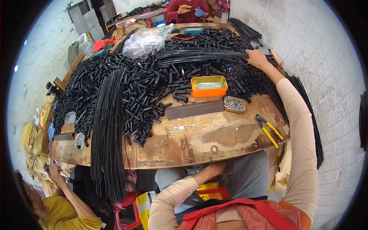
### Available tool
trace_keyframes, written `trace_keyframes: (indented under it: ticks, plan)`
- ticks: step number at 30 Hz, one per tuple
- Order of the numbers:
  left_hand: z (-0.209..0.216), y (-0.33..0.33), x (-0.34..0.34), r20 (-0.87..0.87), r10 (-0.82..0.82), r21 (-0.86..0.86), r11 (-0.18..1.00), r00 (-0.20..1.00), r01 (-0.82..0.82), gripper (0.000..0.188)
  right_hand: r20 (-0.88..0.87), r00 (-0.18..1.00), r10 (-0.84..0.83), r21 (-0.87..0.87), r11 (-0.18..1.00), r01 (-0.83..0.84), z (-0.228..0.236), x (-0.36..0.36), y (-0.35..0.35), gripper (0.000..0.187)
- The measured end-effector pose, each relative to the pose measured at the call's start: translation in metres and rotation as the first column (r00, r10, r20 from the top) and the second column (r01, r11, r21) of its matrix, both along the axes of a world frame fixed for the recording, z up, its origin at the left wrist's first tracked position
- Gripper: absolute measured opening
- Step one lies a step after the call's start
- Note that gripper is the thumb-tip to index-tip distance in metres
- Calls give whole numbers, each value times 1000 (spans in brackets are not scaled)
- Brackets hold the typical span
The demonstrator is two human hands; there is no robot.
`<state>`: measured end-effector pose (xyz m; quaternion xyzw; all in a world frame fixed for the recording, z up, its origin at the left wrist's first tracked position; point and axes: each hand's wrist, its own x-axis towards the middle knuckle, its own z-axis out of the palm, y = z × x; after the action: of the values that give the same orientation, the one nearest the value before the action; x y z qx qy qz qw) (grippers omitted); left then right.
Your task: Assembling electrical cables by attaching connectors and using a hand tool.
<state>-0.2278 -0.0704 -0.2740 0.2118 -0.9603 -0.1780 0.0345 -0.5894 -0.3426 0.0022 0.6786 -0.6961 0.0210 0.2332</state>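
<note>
My right hand point(257, 59) reaches to the far right of the table, its fingers closed round the right end of a bundle of thin black rods point(203, 55). The bundle lies crosswise over a heap of short black plastic tubes point(142, 96). Down in my lap, just under the table's front edge, rests my left hand point(215, 168); its fingers are hidden. On the wood near my right forearm lie pliers with yellow handles point(271, 132). An orange tin point(209, 86) holds thin silvery pins, and a small tray of metal bits point(234, 104) stands beside it.
A long dark bar point(194, 110) lies before the tin. Another rod bundle point(108, 126) hangs over the front edge at left, near a co-worker in a yellow top point(65, 211). A clear plastic bag point(145, 41) and a phone point(183, 37) lie farther back. Across the table is another person point(186, 14).
</note>
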Motion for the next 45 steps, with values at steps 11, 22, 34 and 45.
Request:
trace_keyframes:
  ticks: [11,22,34,45]
  plan:
    - [30,-15,-4,212,-135,147,984,968,105,22,-280,960,11,-193,979,-68,117,51,2,16]
    - [22,-34,-5,-1,-524,692,614,852,378,43,-594,795,-122,-494,835,-241,284,106,27,14]
    - [308,24,73,-792,205,466,812,576,352,15,-782,598,176,-223,816,-532,382,121,200,20]
    - [332,-45,46,-854,176,500,545,490,673,104,-727,129,674,248,433,-866,382,198,259,36]
